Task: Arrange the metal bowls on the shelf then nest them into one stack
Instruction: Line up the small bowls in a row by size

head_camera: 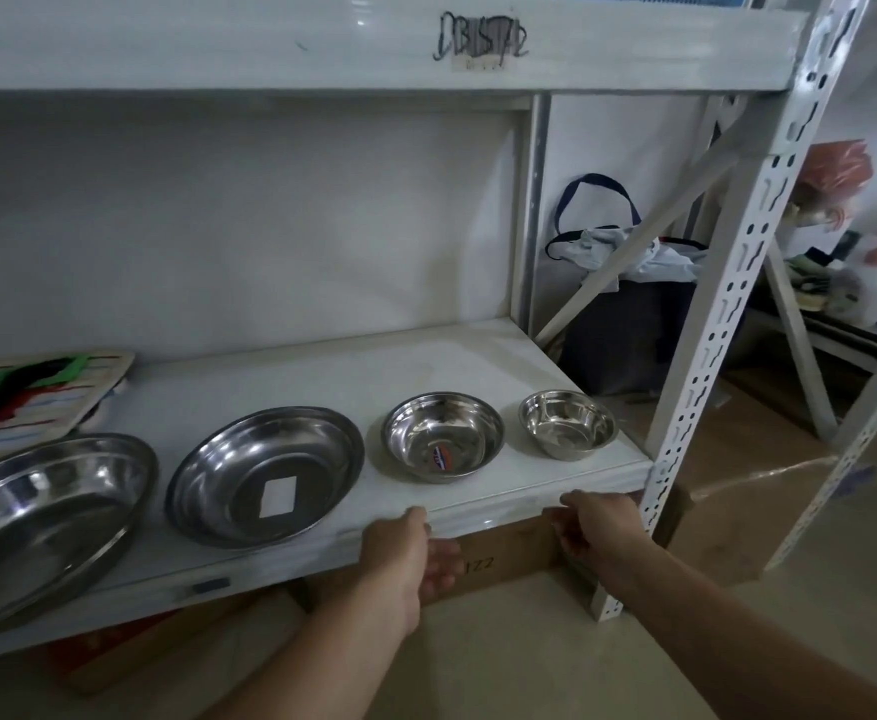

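Several metal bowls stand in a row on the white shelf (322, 376), largest at the left. The biggest bowl (36, 517) is cut off by the left edge. Beside it sits a wide bowl (265, 472) with a white label inside. Then comes a medium bowl (444, 433) with a small sticker, and the smallest bowl (567, 422) near the shelf's right end. None are nested. My left hand (415, 550) and my right hand (595, 524) hang just below the shelf's front edge, fingers loosely curled, holding nothing.
A colourful board (26, 392) lies at the shelf's back left. A cardboard box (504, 563) sits under the shelf behind my hands. The perforated upright post (712, 330) stands at the right, with a dark bag (628, 324) behind it. An upper shelf (374, 44) hangs overhead.
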